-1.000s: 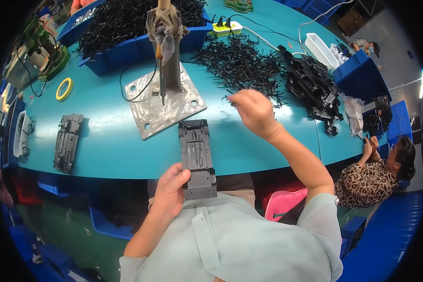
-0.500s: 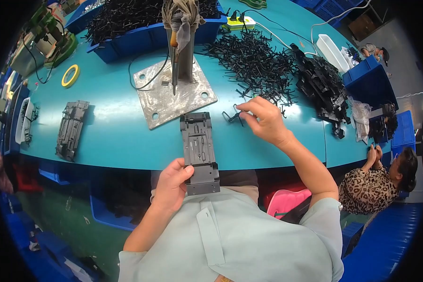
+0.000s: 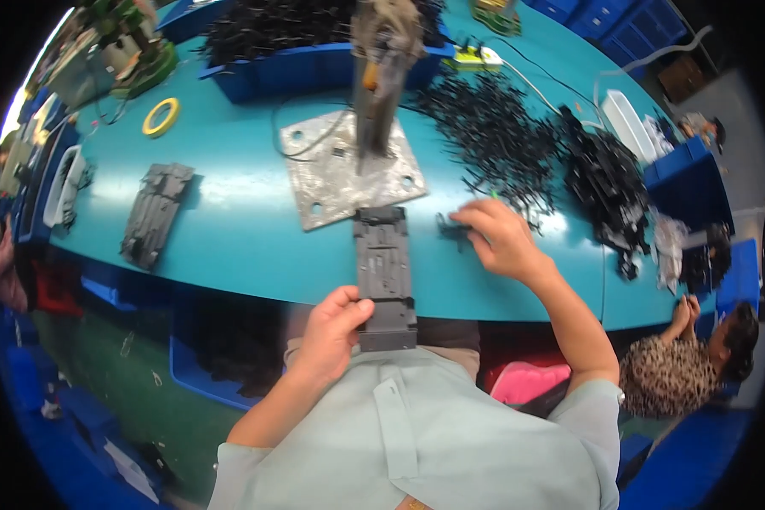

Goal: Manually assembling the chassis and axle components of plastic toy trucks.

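My left hand [image 3: 338, 327] grips the near end of a black plastic toy car chassis [image 3: 384, 276], thumb on top and fingers along its left side. The chassis points away from me, its far end beside the lower edge of the metal base plate [image 3: 319, 183]. To the right, my right hand [image 3: 503, 240] pinches a small thin black plastic part [image 3: 452, 228] between thumb and fingertips, just above the table. Motion blur hides that part's exact shape. Another chassis [image 3: 155, 217] lies on the table at the left.
A post tool [image 3: 376, 102] rises from the base plate. Behind it stands a blue bin [image 3: 272, 76] of black parts. A loose heap of thin black parts [image 3: 497, 127] and a pile of chassis-like pieces [image 3: 603, 187] lie right. Yellow tape [image 3: 161, 117] lies left. A co-worker [image 3: 671, 365] sits right.
The whole view has shifted, moving the table and tools rightward in the picture. The right hand still pinches the small part, and the left hand keeps its grip on the chassis.
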Motion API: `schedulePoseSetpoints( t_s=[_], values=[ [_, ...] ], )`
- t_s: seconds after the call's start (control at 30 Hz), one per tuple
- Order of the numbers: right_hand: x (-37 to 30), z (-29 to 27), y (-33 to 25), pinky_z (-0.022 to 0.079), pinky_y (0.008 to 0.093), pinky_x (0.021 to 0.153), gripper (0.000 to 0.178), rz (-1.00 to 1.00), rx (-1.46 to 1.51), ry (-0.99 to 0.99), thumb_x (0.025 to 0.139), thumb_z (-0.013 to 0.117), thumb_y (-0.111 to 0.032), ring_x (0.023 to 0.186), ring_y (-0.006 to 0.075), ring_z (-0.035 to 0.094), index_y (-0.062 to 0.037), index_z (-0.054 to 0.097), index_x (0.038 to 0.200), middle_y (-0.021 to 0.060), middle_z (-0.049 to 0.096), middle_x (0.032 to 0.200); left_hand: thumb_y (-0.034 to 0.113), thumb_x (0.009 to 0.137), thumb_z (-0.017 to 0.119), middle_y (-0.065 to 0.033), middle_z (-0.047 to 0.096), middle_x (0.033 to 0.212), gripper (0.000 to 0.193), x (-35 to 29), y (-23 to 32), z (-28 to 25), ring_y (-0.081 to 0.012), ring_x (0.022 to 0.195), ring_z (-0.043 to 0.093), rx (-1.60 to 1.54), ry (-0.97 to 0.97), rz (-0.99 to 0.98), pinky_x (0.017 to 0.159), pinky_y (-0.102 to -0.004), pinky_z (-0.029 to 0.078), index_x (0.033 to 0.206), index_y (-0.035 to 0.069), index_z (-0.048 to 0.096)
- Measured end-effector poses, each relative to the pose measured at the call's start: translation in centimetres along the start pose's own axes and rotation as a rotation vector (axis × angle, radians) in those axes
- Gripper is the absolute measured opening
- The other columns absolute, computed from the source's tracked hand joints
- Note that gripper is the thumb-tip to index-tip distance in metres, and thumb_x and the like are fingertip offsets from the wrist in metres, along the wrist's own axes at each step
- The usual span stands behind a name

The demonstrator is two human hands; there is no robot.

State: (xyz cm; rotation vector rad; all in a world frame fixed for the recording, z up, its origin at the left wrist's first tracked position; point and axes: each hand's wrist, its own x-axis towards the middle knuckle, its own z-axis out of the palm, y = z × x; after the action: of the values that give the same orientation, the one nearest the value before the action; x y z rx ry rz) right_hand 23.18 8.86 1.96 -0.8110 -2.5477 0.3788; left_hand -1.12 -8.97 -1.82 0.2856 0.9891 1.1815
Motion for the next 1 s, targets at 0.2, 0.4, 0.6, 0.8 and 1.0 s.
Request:
schedulePoseSetpoints(
  t_s=[0.2, 0.4, 0.6, 0.8, 1.0],
  values=[
    [-1.2, 0.6, -0.7, 0.049, 0.0340, 0.064, 0.024, 0.085, 0.099, -0.004, 0.072, 0.066, 0.001, 0.074, 0.0272, 0.061, -0.0047, 0.066, 0.095, 0.0109, 0.063, 0.084, 0.007, 0.089, 0.061, -0.0004, 0.061, 0.090, 0.016, 0.1, -0.1, -0.6, -0.0072, 0.081, 0.058, -0.026, -0.075, 0.069, 0.073, -0.0230, 0.047, 0.104, 0.004, 0.057],
    [0.5, -2.1, -5.7, 0.049, 0.0243, 0.064, 0.022, 0.381, 0.778, -0.380, 0.074, 0.072, -0.001, 0.068, 0.0097, 0.061, -0.0019, 0.063, 0.093, 0.0035, 0.064, 0.078, 0.009, 0.090, 0.061, -0.0019, 0.063, 0.092, 0.015, -0.6, 0.4, -0.6, -0.0078, 0.082, 0.058, -0.025, -0.103, 0.049, 0.075, -0.0237, 0.047, 0.103, 0.002, 0.057],
    [8.8, 2.7, -15.1, 0.048, 0.0245, 0.064, 0.016, 0.277, 0.986, -0.600, 0.076, 0.070, -0.003, 0.070, 0.0081, 0.059, -0.0023, 0.061, 0.090, 0.0014, 0.062, 0.078, 0.017, 0.087, 0.064, 0.0064, 0.056, 0.081, 0.017, 0.5, -0.2, -1.5, -0.0028, 0.073, 0.050, 0.082, -0.122, 0.102, 0.062, -0.0196, 0.039, 0.102, 0.010, 0.058],
    [21.9, 8.6, -28.4, 0.051, 0.0318, 0.082, 0.049, 0.118, 1.525, -0.184, 0.087, 0.064, -0.009, 0.100, 0.0209, 0.061, 0.0012, 0.046, 0.132, 0.0173, 0.052, 0.124, 0.021, 0.086, 0.064, 0.0037, 0.061, 0.089, 0.020, 1.5, -1.3, -1.7, -0.0033, 0.072, 0.051, 0.022, -0.177, 0.129, 0.061, -0.0201, 0.038, 0.102, 0.009, 0.063],
    [14.2, 5.4, -25.8, 0.052, 0.0262, 0.074, 0.018, -0.037, 1.115, -0.536, 0.090, 0.061, -0.005, 0.084, 0.0136, 0.065, 0.0022, 0.066, 0.105, 0.0094, 0.067, 0.097, 0.017, 0.088, 0.061, -0.0031, 0.062, 0.095, 0.021, 2.5, -3.9, -2.2, -0.0143, 0.086, 0.058, -0.030, -0.289, 0.368, 0.075, -0.0272, 0.047, 0.106, 0.004, 0.062]
  ],
)
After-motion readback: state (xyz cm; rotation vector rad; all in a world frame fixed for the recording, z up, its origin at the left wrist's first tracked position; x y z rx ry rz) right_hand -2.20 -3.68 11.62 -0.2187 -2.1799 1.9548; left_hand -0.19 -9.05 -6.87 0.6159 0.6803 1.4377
